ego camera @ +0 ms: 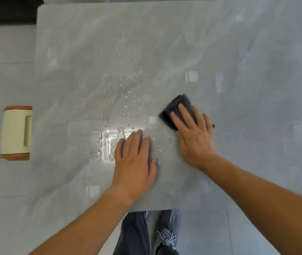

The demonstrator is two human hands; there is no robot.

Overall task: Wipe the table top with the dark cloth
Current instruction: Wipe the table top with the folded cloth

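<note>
Table (238, 43): bare surface lies open from the cloth (176, 107) toward 12, 1, 2 and 3 o'clock, out to the far and right edges.

Toward 9 and 10 o'clock of the cloth: water drops (120, 100) scattered on the surface; they lie flat and do not bar a passing hand.

Toward 7 o'clock: left hand (134, 162) lies flat on the top, fingers straight. A narrow strip of wet surface separates it from the right hand (194, 137), which covers the cloth's near half.

Off the table at 9 o'clock: a stool (16, 132), its right side hidden under the left edge.

At 6 o'clock, past the near edge: legs and a shoe (166, 236) on the floor.
</note>
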